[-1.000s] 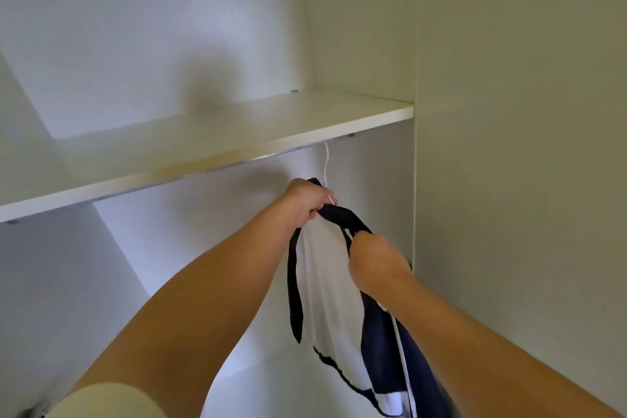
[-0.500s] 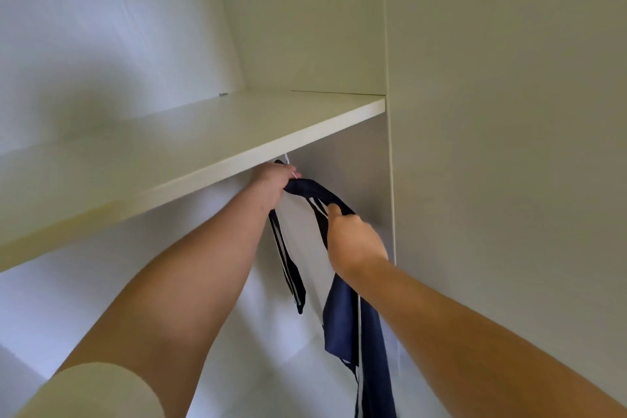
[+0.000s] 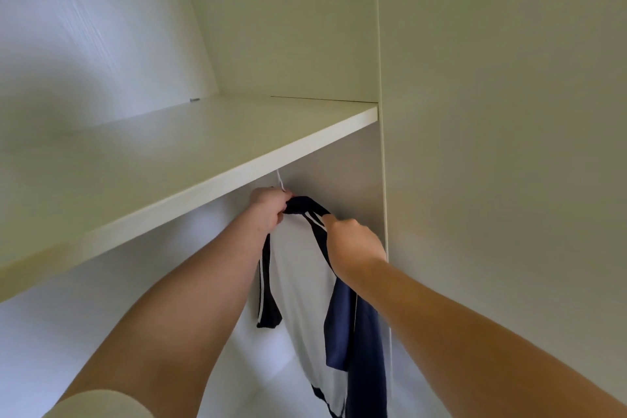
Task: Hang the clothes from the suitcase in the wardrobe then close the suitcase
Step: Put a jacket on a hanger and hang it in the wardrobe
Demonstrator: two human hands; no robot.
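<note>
A navy and white shirt (image 3: 302,285) hangs on a white hanger inside the wardrobe, just below the shelf (image 3: 190,159). The hanger's thin hook (image 3: 279,180) rises behind the shelf's front edge; the rail is hidden. My left hand (image 3: 269,209) grips the shirt's navy collar at the hanger's neck. My right hand (image 3: 353,244) holds the shirt's right shoulder, close to the wardrobe's right side panel (image 3: 382,180). The suitcase is out of view.
The cream shelf spans the wardrobe at head height, with the white back wall (image 3: 101,27) above it. A tall flat panel (image 3: 509,146) fills the right side. Below the shelf the wardrobe's back wall (image 3: 101,316) shows beside the shirt.
The view has shifted and dropped slightly. Both hands keep their hold on the shirt under the shelf, and the white front of the shirt shows again after being turned edge-on.
</note>
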